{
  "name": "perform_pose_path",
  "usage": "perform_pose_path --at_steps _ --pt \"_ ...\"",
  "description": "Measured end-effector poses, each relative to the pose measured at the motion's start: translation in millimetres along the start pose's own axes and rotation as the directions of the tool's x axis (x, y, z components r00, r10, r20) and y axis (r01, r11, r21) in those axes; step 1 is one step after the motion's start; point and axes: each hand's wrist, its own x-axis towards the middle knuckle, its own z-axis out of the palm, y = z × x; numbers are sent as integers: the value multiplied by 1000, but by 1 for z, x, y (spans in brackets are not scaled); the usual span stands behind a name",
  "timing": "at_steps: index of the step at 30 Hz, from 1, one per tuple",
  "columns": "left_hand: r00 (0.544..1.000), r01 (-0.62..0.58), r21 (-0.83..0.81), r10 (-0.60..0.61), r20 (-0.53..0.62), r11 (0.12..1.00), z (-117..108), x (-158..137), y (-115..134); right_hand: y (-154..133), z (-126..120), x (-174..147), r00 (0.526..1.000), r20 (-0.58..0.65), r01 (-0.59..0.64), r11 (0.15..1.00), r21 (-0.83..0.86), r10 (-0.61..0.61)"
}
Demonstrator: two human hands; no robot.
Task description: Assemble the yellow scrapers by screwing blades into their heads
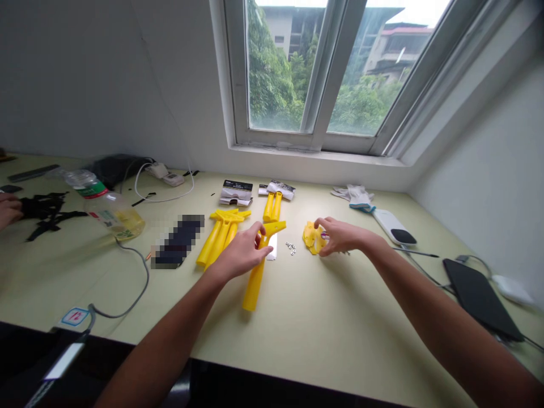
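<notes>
My left hand (pixel 244 249) grips a yellow plastic handle (pixel 254 283) near its wider, angled head, with the shaft slanting down toward me. Several like yellow handles (pixel 219 241) lie bunched to the left of that hand. My right hand (pixel 338 235) is at a small pile of flat yellow plastic pieces (pixel 311 238), its thumb and forefinger apart and curved over the pile's right side. Its other fingers are partly hidden. Several small metal nuts (pixel 290 247) lie scattered between my hands. A white slip (pixel 272 249) shows behind the held handle.
Behind are black cards (pixel 236 192) and two yellow handles (pixel 272 207) with a card. A bottle (pixel 110 209), a blurred-out dark object (pixel 178 241) and cables stand left; gloves (pixel 355 195), a white device (pixel 393 225) and a phone (pixel 482 297) right. Another person's hand (pixel 9 209) is far left.
</notes>
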Motion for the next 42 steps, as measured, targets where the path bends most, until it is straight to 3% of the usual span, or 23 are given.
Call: perform_pose_path --at_steps 11,17,23,27,33,37,42 --pt "1000 12 -5 -12 16 1000 0 0 -1 -1 -8 0 1000 13 5 1000 -9 -5" --pt "999 41 39 -42 26 998 3 1 -2 -6 -20 -5 996 -88 25 999 22 -23" --pt "999 25 88 -28 34 996 4 1 -3 -23 -10 7 993 -92 83 996 35 -80" --pt "1000 18 106 -19 16 994 4 2 -3 -26 -4 13 995 -79 61 998 23 -59" --pt "999 40 129 -44 27 991 5 2 -2 -24 -11 5 986 -150 77 997 5 -75" --pt "999 34 177 -36 12 984 7 2 -4 -31 -32 -12 937 -333 93 994 -62 -108" --pt "1000 5 228 -4 -8 974 13 0 -3 -61 -60 -60 806 -570 177 984 -27 -160"
